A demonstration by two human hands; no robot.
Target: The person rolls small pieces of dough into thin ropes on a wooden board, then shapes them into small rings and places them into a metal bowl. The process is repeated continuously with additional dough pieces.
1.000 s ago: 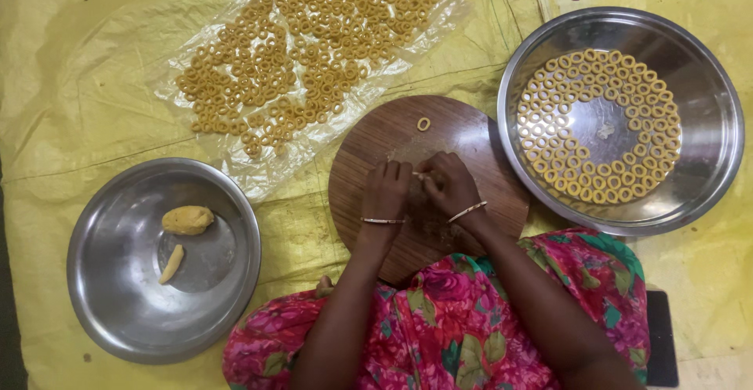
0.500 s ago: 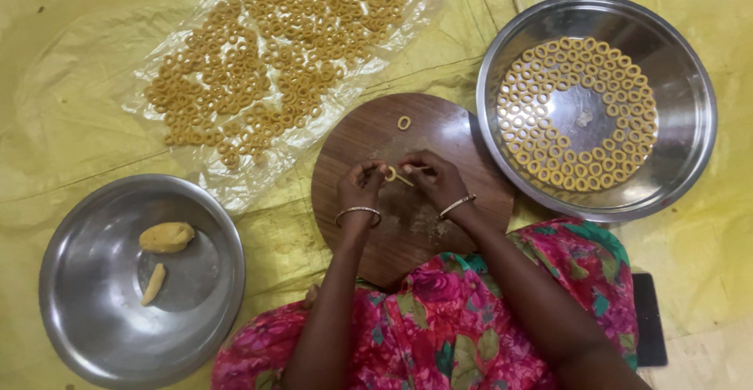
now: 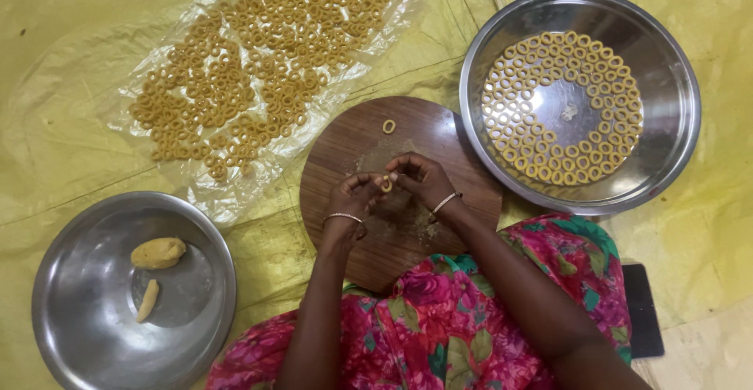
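Dough ring (image 3: pixel 386 184) is being pinched between the fingertips of both hands over the middle of the round wooden board (image 3: pixel 345 151), so it's pretty much dead centre of the view. Left hand (image 3: pixel 354 196) comes in from about 7 o'clock and right hand (image 3: pixel 420 180) from about 4 o'clock, and both are clenched lightly on that one little piece, nothing else held. Progress-wise, a lot looks done already: the steel plate (image 3: pixel 674 68) at 2 o'clock is filled with pale rings laid in neat circles, only its centre left bare, and a big batch of darker golden rings (image 3: pixel 259 68) is spread on a clear plastic sheet (image 3: pixel 94 68) at 11 o'clock. One finished ring (image 3: pixel 389 126) is parked on the board at 12 o'clock from the hands. What's left seems small: just a dough lump (image 3: pixel 158 253) and a short rolled strip (image 3: pixel 147 300) in the steel bowl (image 3: pixel 212 280) at 8 o'clock. As for the piece in hand, it's seen partly hidden by fingers, its longer side appears to run roughly 12 to 6, and whether the loop is fully closed can't be told.
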